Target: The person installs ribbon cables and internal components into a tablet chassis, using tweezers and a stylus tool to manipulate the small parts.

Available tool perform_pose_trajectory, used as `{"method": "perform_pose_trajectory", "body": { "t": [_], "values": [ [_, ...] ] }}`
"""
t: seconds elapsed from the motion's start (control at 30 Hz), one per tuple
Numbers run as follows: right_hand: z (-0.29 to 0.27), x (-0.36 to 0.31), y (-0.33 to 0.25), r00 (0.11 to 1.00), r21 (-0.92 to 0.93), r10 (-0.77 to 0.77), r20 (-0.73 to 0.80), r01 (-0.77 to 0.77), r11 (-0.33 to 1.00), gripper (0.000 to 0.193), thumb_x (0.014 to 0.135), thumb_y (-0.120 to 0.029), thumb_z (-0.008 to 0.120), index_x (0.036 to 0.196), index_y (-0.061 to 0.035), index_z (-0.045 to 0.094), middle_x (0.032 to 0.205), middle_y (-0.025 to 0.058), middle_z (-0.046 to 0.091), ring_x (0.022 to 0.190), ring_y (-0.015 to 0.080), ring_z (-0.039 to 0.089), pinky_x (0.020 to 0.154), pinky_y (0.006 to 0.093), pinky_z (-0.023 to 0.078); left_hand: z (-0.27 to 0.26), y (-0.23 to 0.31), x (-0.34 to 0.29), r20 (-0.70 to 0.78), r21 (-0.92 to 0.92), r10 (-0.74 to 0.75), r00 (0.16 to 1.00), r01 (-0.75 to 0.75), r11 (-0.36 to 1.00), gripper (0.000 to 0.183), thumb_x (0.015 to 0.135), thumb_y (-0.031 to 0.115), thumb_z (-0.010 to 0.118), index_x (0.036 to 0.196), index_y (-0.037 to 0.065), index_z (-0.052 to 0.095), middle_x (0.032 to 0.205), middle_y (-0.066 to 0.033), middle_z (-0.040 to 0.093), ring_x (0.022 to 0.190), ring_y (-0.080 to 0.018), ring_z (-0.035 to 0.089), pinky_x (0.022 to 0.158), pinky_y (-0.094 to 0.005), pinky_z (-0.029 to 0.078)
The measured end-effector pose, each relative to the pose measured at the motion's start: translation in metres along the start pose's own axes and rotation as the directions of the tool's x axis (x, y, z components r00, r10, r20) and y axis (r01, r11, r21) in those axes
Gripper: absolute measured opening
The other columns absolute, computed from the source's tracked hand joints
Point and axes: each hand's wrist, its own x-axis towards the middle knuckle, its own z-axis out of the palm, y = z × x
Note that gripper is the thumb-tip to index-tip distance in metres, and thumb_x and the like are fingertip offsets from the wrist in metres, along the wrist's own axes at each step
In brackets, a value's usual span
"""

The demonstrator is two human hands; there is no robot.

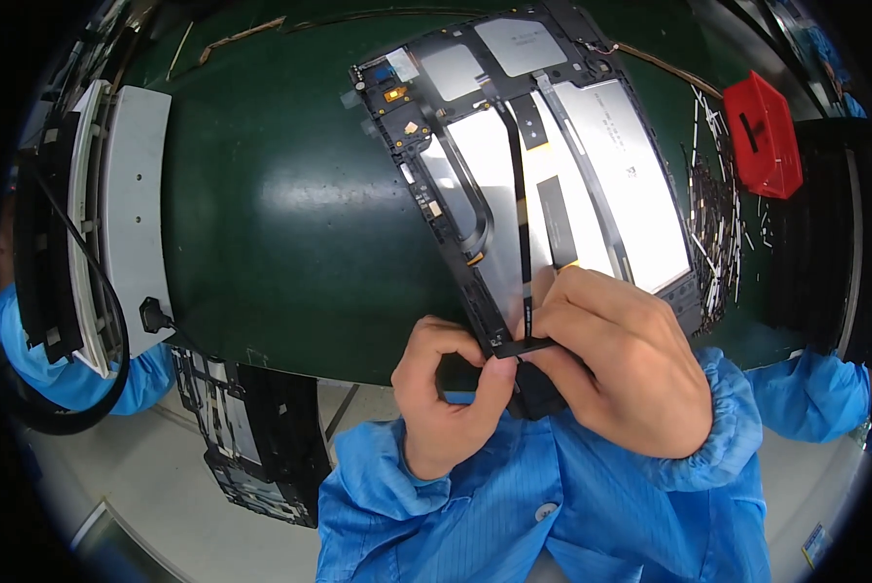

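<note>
An opened tablet-like device (pixel 621 175) lies tilted on the table, its black frame showing silver panels and ribbon cables. My left hand (pixel 446 389) pinches the near left corner of the frame between thumb and index finger. My right hand (pixel 630 360) is bent over the near edge, fingertips pressed together at the lower end of a long black flat cable (pixel 523 214). Whatever sits between those right fingertips is hidden. A dark block-like piece (pixel 538 391) shows just below both hands, partly covered by them.
A red bin (pixel 762 136) stands at the right beside a pile of thin black and white strips (pixel 713 223). At the left are a white metal fixture (pixel 137 214) and a thick black cable (pixel 115 321). More device frames (pixel 261 437) lie below the green table's (pixel 290 214) edge. Other people's blue sleeves (pixel 815 398) flank me.
</note>
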Motion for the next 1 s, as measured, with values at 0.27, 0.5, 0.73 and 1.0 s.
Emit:
{"method": "perform_pose_trajectory", "body": {
  "t": [0.27, 0.5, 0.73, 1.0],
  "values": [
    [-0.003, -0.003, 0.0, 0.997, 0.035, -0.077, 0.005, 0.077, 0.996, 0.012, 0.069, 0.001, 0.064, 0.079, 0.0038, 0.057, 0.077, 0.0134, 0.05, 0.071, 0.0323, 0.055, 0.061, 0.0387, 0.046, -0.019, 0.006, 0.011, 0.193, -0.1, -0.19, 0.962, 0.212, 0.972, 0.014, 0.077, 0.001, 0.067, 0.078, 0.002, 0.052, 0.075, -0.0056, 0.054, 0.069, -0.0121, 0.053, 0.064, -0.0231, 0.041],
    [0.01, -0.008, -0.001, 0.996, 0.173, -0.086, 0.019, 0.081, 0.982, 0.021, 0.07, -0.006, 0.069, 0.088, -0.0017, 0.06, 0.079, 0.0115, 0.053, 0.071, 0.0302, 0.058, 0.06, 0.0368, 0.048, -0.027, 0.006, -0.007, 0.222, -0.126, -0.252, 0.942, 0.284, 0.95, 0.01, 0.083, 0.006, 0.064, 0.087, 0.0, 0.057, 0.081, -0.0068, 0.058, 0.072, -0.013, 0.056, 0.068, -0.0235, 0.043],
    [0.018, -0.015, -0.005, 0.986, -0.016, 0.028, -0.164, -0.031, 0.999, 0.025, 0.061, -0.001, 0.079, 0.082, -0.0008, 0.064, 0.084, 0.011, 0.056, 0.071, 0.0244, 0.061, 0.059, 0.0317, 0.049, -0.04, 0.023, -0.029, 0.354, 0.018, -0.257, 0.899, 0.268, 0.963, 0.02, 0.079, 0.006, 0.07, 0.096, -0.001, 0.062, 0.086, -0.008, 0.066, 0.076, -0.0115, 0.063, 0.067, -0.0241, 0.048],
    [0.007, -0.019, -0.01, 0.987, 0.435, -0.059, -0.151, 0.12, 0.893, 0.019, 0.066, -0.004, 0.075, 0.082, 0.0013, 0.065, 0.074, 0.0105, 0.061, 0.065, 0.0238, 0.062, 0.056, 0.0313, 0.049, -0.026, 0.033, -0.016, 0.237, -0.21, -0.163, 0.958, 0.214, 0.954, 0.022, 0.078, -0.002, 0.069, 0.098, -0.002, 0.062, 0.089, -0.0117, 0.065, 0.076, -0.0141, 0.061, 0.071, -0.0234, 0.047]
  ]
}}
